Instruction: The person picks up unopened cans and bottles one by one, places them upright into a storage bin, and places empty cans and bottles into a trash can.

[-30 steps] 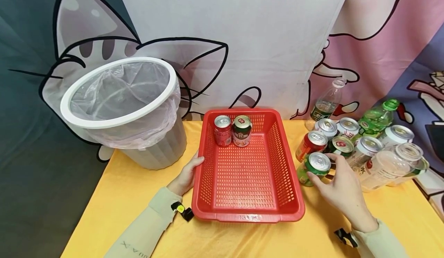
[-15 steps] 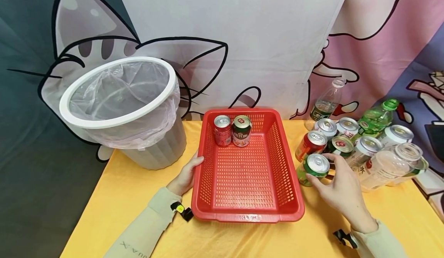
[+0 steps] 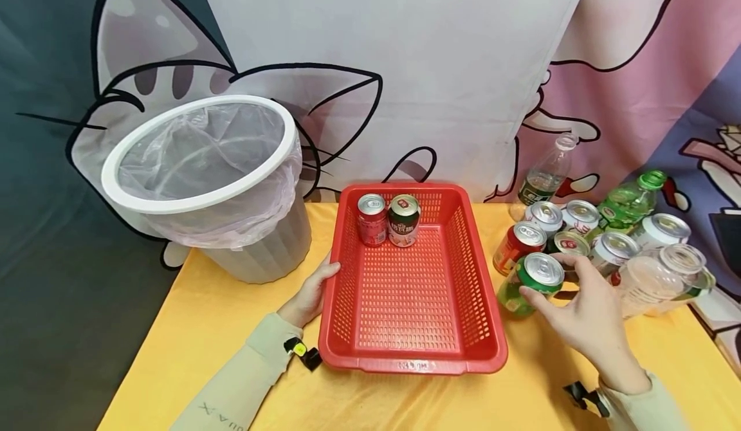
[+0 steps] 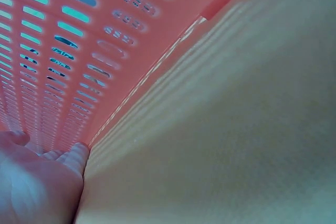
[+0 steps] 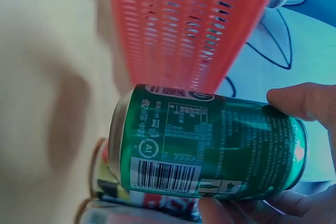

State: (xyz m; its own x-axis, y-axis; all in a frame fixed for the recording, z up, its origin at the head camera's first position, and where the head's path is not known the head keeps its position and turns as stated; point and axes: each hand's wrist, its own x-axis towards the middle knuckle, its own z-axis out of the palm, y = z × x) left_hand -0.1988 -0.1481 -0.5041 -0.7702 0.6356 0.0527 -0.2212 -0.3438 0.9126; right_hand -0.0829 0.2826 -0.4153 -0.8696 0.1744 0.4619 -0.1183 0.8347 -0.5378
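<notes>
My right hand [image 3: 590, 312] holds a green soda can [image 3: 535, 280] upright between thumb and fingers, just right of the red plastic basket [image 3: 486, 360]. In the right wrist view the can's barcode side [image 5: 168, 174] shows, and its base stands off the yellow cloth. My left hand [image 3: 312, 293] grips the basket's left side, thumb at the rim and fingers against the outer wall, as the left wrist view shows. Inside the basket, a pink-red can [image 3: 372, 222] and a dark green can [image 3: 403, 222] stand side by side in the far left corner.
To the right stand several cans, among them a red can [image 3: 520, 244], with a clear bottle [image 3: 544, 174], a green bottle [image 3: 628, 202] and a wide clear plastic bottle [image 3: 657, 280]. A lined bin [image 3: 266, 251] stands left of the basket. A printed curtain [image 3: 451, 83] hangs behind.
The right hand has lifted the green soda can off the cloth and shifted it slightly right. The left hand and the basket have stayed in place.
</notes>
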